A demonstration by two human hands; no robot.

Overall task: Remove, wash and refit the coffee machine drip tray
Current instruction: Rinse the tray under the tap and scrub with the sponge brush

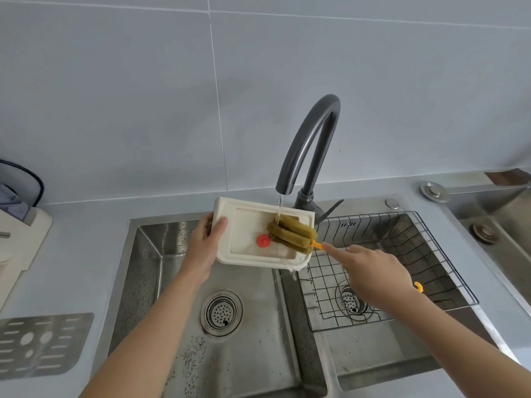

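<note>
Steel double sink (149, 254), grey counter (86, 225)

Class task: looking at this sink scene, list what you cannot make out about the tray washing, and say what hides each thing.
Head view, the only one:
1. Underside of the drip tray: faces away from the camera.
2. Handle of the sponge brush: mostly covered by the right hand; only its orange ends show.
3. Left hand fingers: behind the tray's edge.
4. Coffee machine: cut off by the left edge.
5. Red part in the tray: too small to identify.
</note>
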